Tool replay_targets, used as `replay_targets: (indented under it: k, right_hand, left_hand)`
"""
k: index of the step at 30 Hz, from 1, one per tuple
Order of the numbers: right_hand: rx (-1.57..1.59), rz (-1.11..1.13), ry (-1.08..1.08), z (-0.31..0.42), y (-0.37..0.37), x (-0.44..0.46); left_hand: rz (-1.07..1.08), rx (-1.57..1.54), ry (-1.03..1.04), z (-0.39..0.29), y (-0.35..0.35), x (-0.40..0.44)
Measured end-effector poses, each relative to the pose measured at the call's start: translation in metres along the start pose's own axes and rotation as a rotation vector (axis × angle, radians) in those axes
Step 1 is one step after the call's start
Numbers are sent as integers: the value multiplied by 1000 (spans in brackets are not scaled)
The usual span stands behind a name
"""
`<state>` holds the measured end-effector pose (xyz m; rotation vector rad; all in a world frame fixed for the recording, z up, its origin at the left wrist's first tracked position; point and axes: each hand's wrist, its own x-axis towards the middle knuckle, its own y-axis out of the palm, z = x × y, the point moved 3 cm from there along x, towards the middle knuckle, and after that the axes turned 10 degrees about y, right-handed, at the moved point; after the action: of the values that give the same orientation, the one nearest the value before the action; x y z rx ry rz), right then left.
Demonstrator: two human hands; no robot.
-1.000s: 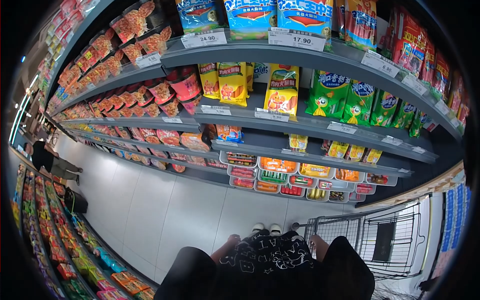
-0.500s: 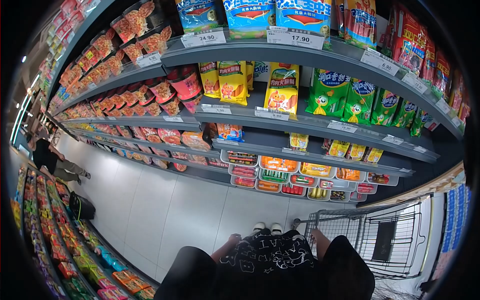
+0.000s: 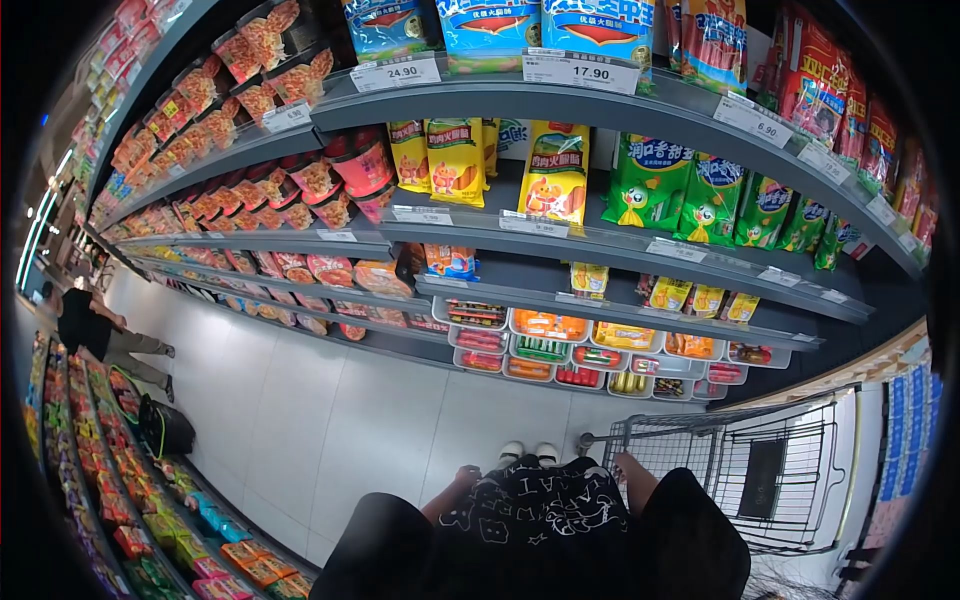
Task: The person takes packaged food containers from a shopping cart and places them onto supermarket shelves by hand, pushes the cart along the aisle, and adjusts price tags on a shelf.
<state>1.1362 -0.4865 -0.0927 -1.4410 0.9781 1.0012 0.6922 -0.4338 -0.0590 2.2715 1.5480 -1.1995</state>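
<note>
My left hand (image 3: 466,478) hangs low beside the black printed shirt (image 3: 540,505), above the floor. It looks loosely curled, and nothing shows in it, but its fingers are too small to make out. On the other side, my right hand (image 3: 627,466) is at the left end of a wire shopping cart (image 3: 720,440). Whether it grips the cart's rim or only hangs in front of it, I cannot tell. The cart stands to my right with a dark panel on its wire side. My white shoes (image 3: 528,452) point toward the shelves.
Ahead, a grey shelf (image 3: 640,235) carries yellow sausage bags (image 3: 555,175), green bags (image 3: 650,185) and blue bags (image 3: 490,30). Clear bins (image 3: 540,348) of sausages sit at its foot. Cup noodles (image 3: 360,165) fill the left. A person (image 3: 95,325) stands far left near a black basket (image 3: 165,428).
The view has shifted slightly, so the shelf goods sit a little further left. The person at far left has changed posture. My hands stay much the same.
</note>
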Motion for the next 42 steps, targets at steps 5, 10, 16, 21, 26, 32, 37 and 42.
replay_targets:
  k: [5, 10, 16, 21, 26, 32, 37, 42]
  right_hand:
    - [-28, -53, 78, 0, 1, 3]
    - [-118, -44, -119, 13, 3, -54]
    - [-5, 42, 22, -8, 4, 54]
    - [41, -60, 14, -8, 8, 49]
    - [-197, -243, -65, 8, 13, -23]
    - [-109, -105, -225, -4, 16, 32]
    - [-19, -111, -161, -4, 18, 14]
    - [2, -134, -180, -1, 16, -18]
  left_hand:
    - [20, 62, 67, 7, 5, 6]
    - [14, 3, 27, 0, 5, -3]
    - [-4, -25, 15, -9, 0, -14]
    - [-14, -76, 9, -14, -3, -21]
    - [20, -31, 50, 2, -1, -9]
    - [28, 43, 97, 20, 5, 6]
    - [-5, 39, 113, 22, 7, 2]
    - [-25, -8, 93, 18, 5, -8]
